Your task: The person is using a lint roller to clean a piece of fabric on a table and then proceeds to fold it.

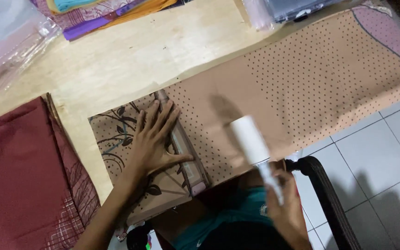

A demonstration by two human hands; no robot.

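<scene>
Peach fabric [302,78], brown-dotted, leaf-printed end under left hand [156,139]

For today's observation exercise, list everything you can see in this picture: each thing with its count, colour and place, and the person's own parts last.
Dotted cloth: one, peach-tan with dark dots and a leaf-patterned end, spread across the table.
Lint roller: one, white, blurred, above the cloth's near edge.
Maroon fabric: one pile, dark red, on the left.
Folded fabrics: several, purple, orange and teal, top left.
Clear plastic bags: a few, far left and top centre.
Table: one, pale wood.
Chair: one, black, lower right.
Floor tiles: white, right.
Left hand: flat on the cloth's patterned end.
Right hand: holds the roller's handle.
</scene>
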